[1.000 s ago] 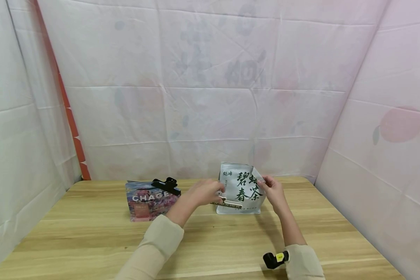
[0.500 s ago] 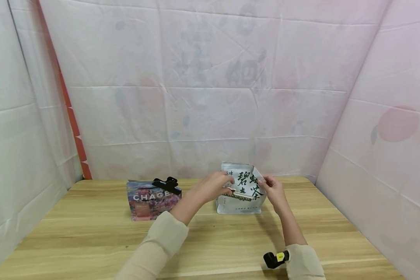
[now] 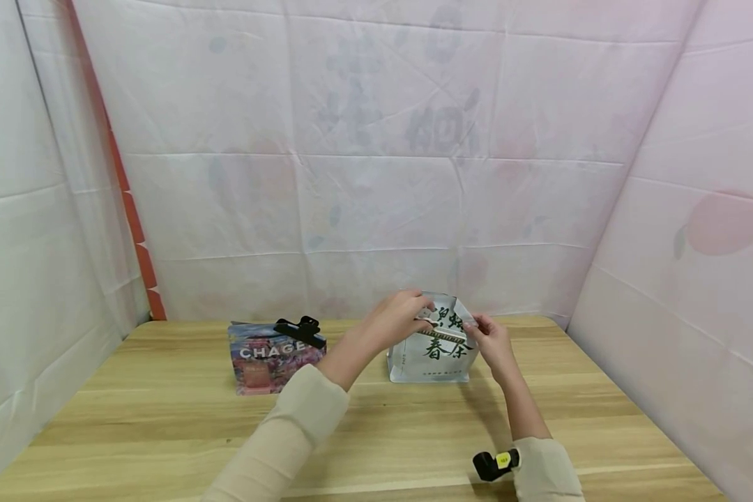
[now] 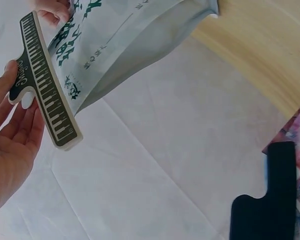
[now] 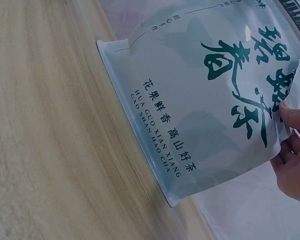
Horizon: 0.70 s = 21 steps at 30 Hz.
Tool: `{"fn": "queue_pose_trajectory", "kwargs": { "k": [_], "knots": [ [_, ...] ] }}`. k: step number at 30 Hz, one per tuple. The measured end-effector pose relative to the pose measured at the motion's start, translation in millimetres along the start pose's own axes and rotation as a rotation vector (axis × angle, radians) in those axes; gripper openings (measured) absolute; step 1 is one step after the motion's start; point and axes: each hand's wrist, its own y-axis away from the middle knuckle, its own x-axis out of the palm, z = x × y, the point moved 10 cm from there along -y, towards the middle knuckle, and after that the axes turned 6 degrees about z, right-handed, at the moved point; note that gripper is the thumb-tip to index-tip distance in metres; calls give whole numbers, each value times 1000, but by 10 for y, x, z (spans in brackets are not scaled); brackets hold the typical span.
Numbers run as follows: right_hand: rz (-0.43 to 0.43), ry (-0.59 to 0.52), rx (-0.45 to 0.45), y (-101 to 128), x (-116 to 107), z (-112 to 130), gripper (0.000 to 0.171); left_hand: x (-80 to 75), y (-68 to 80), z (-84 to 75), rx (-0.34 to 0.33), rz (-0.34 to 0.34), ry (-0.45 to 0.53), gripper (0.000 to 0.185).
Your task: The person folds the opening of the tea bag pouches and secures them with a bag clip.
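Clip (image 4: 45, 82) pinched in the left hand (image 3: 401, 314), fingers curled round its handle end, long piano-key bar lying against the pouch (image 3: 431, 348) top. Right hand (image 3: 489, 339) pinches the pouch's upper right edge, holding it upright on the table (image 3: 163, 418). Looks like the clipping step: next, I'd say, the clip must straddle the top edge squarely. Room is open toward the palms; the clipped bag (image 3: 270, 359) stands well left of the fingers.

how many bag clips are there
2: a piano-key clip held in the left hand at the tea pouch, and a black clip on the pink bag.
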Motion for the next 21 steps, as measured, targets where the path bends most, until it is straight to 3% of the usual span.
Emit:
{"fn": "queue_pose_trajectory", "kwargs": {
  "k": [11, 21],
  "knots": [
    [-26, -22, -22, 8, -31, 45, 21, -162, -101, -46, 35, -128, 24, 26],
    [-15, -36, -30, 16, -30, 48, 20, -248, -232, -27, -41, -124, -19, 29]
  ]
}}
